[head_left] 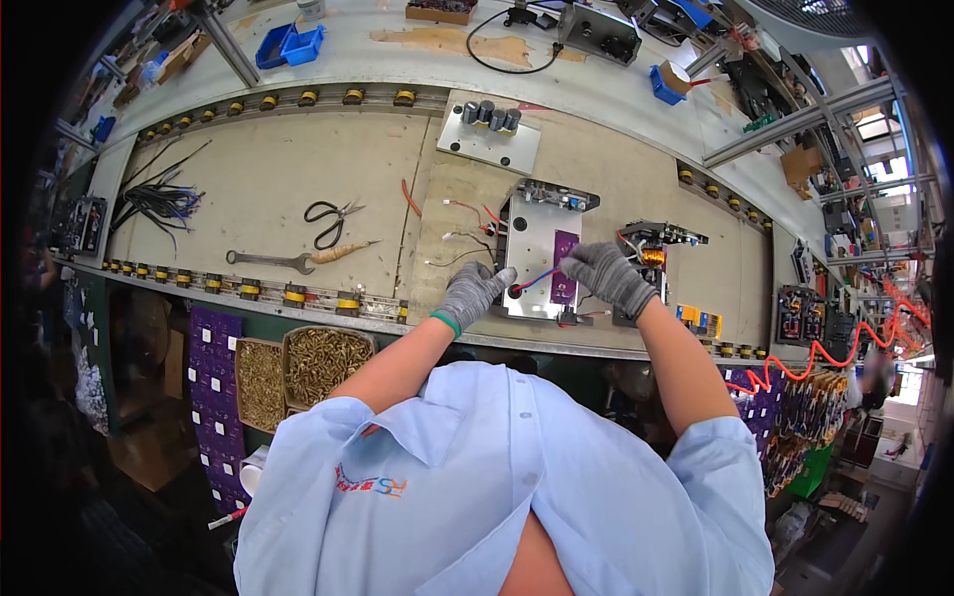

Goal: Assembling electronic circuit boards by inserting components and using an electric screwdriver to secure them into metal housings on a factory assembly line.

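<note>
A silver metal chassis (pixel 534 243) lies in front of me, with a circuit board (pixel 556 196) along its far end and a purple board (pixel 564 260) on its top. My left hand (pixel 473 296), in a grey knit glove, grips the chassis's left edge, thumb over the top plate. Over the purple board, my gloved right hand (pixel 610 278) pinches the end of red and blue wires (pixel 537 281), which rise from a hole in the plate. Its fingertips partly hide the wire ends. Thin loose leads (pixel 459 236) stick out from the chassis's left side.
Right of the chassis sits an open assembly with a copper coil (pixel 652 256). Behind stands a plate with capacitors (pixel 491 116). Scissors (pixel 333 223), a wrench (pixel 270 260) and black cables (pixel 159 199) lie left. Boxes of brass screws (pixel 323 365) sit below the roller edge (pixel 295 295).
</note>
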`<state>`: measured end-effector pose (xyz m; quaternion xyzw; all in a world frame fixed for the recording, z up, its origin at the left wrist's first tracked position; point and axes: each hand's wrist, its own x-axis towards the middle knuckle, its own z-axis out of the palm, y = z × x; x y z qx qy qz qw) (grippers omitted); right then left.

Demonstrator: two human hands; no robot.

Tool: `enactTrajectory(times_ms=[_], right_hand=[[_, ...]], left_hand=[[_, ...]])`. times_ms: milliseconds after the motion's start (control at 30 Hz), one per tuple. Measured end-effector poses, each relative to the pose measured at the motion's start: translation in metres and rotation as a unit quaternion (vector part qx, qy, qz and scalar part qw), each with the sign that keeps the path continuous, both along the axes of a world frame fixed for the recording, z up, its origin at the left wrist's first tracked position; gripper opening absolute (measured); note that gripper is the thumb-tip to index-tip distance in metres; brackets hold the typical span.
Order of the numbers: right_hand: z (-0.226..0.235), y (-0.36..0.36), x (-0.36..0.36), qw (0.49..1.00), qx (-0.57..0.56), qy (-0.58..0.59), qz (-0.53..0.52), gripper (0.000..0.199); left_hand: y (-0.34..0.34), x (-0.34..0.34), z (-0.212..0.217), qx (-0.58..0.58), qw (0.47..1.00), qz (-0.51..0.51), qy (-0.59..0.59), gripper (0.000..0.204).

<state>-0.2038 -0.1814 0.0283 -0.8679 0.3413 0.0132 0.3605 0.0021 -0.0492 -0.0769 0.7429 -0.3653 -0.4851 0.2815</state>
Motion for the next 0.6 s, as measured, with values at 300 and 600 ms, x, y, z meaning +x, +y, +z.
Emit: enactTrajectory(times_ms=[300, 600], right_hand=[[0.006, 0.055, 0.016, 0.992, 0.074, -0.069, -0.074, 0.047], [-0.017, 0.078, 0.025, 0.974, -0.083, 0.154, 0.144, 0.027]], left_hand=[[-0.015, 0.012, 0.036, -0.21, 0.964, -0.155, 0.05, 0.034], [-0.016, 0.007, 0.073, -0.214, 0.96, -0.154, 0.091, 0.039]])
